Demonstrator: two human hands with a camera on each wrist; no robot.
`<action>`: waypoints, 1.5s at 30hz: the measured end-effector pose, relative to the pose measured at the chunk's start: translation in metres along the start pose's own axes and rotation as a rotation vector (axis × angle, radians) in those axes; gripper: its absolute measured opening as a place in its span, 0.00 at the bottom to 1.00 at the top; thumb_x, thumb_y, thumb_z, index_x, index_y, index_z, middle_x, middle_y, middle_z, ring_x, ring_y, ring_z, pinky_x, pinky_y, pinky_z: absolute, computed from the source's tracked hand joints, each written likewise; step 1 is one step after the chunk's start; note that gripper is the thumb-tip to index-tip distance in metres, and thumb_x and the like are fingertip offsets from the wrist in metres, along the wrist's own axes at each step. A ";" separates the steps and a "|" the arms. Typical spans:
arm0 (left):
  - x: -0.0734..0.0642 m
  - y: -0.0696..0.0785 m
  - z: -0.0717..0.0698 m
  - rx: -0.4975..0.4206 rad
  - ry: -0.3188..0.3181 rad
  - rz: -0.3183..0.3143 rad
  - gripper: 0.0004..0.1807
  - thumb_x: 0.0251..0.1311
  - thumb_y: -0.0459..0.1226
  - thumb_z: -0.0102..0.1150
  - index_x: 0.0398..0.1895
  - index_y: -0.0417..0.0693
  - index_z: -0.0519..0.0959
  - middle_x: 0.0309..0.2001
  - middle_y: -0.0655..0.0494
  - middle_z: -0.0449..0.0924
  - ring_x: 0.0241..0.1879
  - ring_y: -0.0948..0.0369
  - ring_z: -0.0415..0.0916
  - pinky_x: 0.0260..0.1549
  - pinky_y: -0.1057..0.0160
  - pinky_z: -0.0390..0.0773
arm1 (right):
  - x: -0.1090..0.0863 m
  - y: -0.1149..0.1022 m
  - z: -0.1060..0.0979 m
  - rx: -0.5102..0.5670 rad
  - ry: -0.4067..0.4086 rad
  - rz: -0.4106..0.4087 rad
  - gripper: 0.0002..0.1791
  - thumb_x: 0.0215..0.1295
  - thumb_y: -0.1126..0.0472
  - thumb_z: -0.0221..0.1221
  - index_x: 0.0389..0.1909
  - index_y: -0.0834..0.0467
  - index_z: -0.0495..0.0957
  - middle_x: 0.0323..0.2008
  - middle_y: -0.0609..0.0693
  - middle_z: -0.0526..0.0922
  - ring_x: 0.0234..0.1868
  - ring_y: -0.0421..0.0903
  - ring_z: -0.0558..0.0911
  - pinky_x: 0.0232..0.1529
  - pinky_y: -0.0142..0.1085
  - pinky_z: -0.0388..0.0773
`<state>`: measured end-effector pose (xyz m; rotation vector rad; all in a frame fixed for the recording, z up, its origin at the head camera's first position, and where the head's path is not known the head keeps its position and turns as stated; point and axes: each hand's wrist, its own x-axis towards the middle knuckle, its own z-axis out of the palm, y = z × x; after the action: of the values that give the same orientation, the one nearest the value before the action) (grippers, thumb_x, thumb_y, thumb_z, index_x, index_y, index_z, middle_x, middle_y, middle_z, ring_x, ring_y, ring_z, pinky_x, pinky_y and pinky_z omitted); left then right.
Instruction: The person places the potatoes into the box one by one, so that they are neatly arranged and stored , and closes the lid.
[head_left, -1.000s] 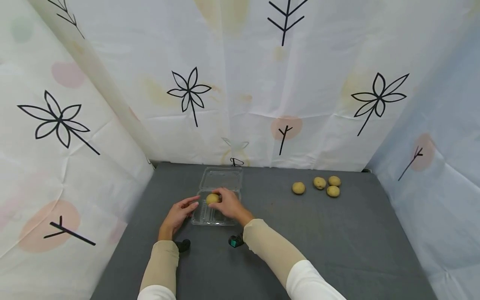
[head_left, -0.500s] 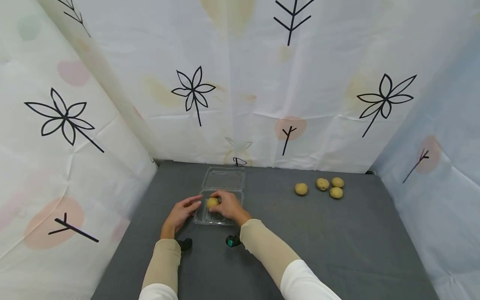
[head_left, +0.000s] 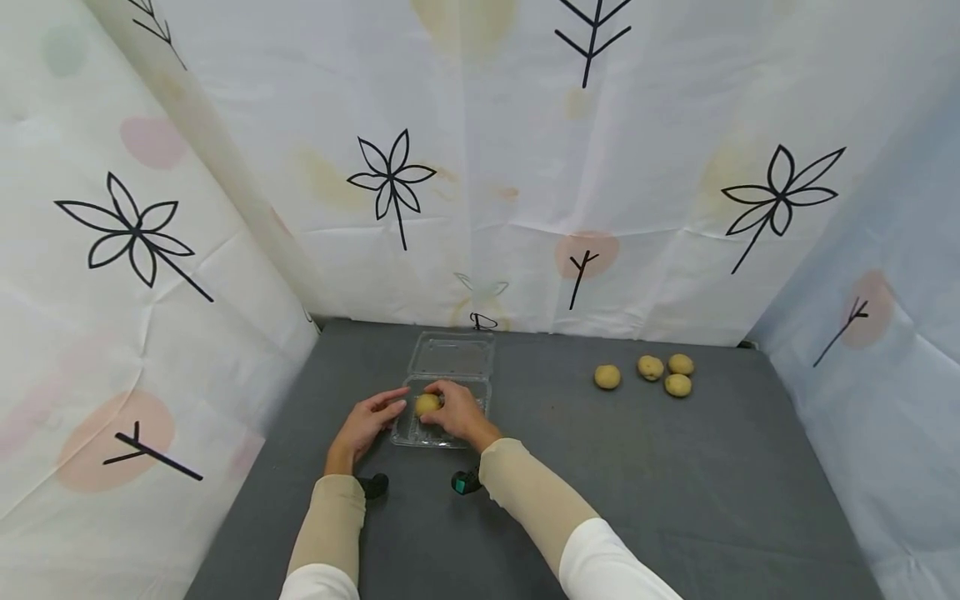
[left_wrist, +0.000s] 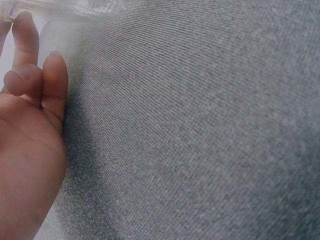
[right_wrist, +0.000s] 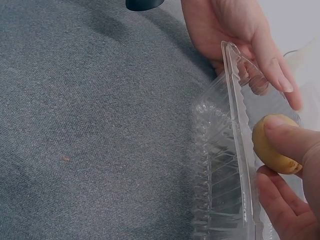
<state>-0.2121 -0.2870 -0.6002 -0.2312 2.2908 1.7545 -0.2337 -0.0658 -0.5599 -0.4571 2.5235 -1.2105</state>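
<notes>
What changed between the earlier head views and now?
The right hand and its potato shifted slightly down the head view, lower, nearer or both, at the box. Nothing was newly grasped or released. The left hand stayed at the box's left side, the lid open, four other potatoes in place.

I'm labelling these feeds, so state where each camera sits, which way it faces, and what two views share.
Head: on the head, facing forward and down at the gray table and clear container; left grip, right grip and sleeves show.
Left wrist: on that wrist, facing the table and a container edge; part of the left grip shows.
Right wrist: on that wrist, facing the container and a potato; both grips show.
Shared: head and right wrist show the right grip holding that potato.
</notes>
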 end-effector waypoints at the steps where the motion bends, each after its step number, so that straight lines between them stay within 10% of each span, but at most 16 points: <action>1: 0.000 0.000 0.000 -0.002 -0.001 -0.002 0.26 0.69 0.48 0.64 0.68 0.54 0.77 0.46 0.51 0.81 0.43 0.62 0.75 0.44 0.64 0.78 | 0.000 0.000 0.000 0.003 0.000 0.002 0.27 0.64 0.56 0.71 0.63 0.53 0.78 0.62 0.50 0.82 0.59 0.49 0.81 0.57 0.44 0.79; 23: -0.002 0.000 0.001 0.011 -0.013 0.004 0.27 0.71 0.49 0.61 0.70 0.54 0.75 0.52 0.50 0.80 0.45 0.62 0.74 0.46 0.65 0.78 | -0.006 0.001 -0.013 0.085 -0.060 0.004 0.27 0.67 0.60 0.68 0.65 0.59 0.76 0.62 0.55 0.81 0.59 0.53 0.83 0.54 0.46 0.82; 31: -0.002 0.002 0.002 0.017 -0.009 -0.001 0.27 0.72 0.49 0.59 0.71 0.54 0.74 0.62 0.43 0.78 0.50 0.58 0.74 0.47 0.64 0.76 | -0.007 0.001 -0.023 0.042 -0.047 -0.053 0.30 0.67 0.53 0.68 0.67 0.56 0.74 0.63 0.55 0.78 0.59 0.53 0.81 0.55 0.46 0.81; 45: 0.005 -0.005 -0.001 0.008 -0.010 -0.017 0.29 0.68 0.51 0.64 0.69 0.54 0.77 0.50 0.54 0.81 0.43 0.62 0.75 0.45 0.64 0.78 | -0.012 0.000 -0.035 -0.167 0.077 -0.179 0.35 0.76 0.36 0.51 0.75 0.50 0.64 0.70 0.50 0.69 0.71 0.51 0.70 0.68 0.49 0.72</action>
<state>-0.2153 -0.2894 -0.6060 -0.2394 2.2820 1.7335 -0.2371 -0.0361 -0.5373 -0.7028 2.7114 -1.1001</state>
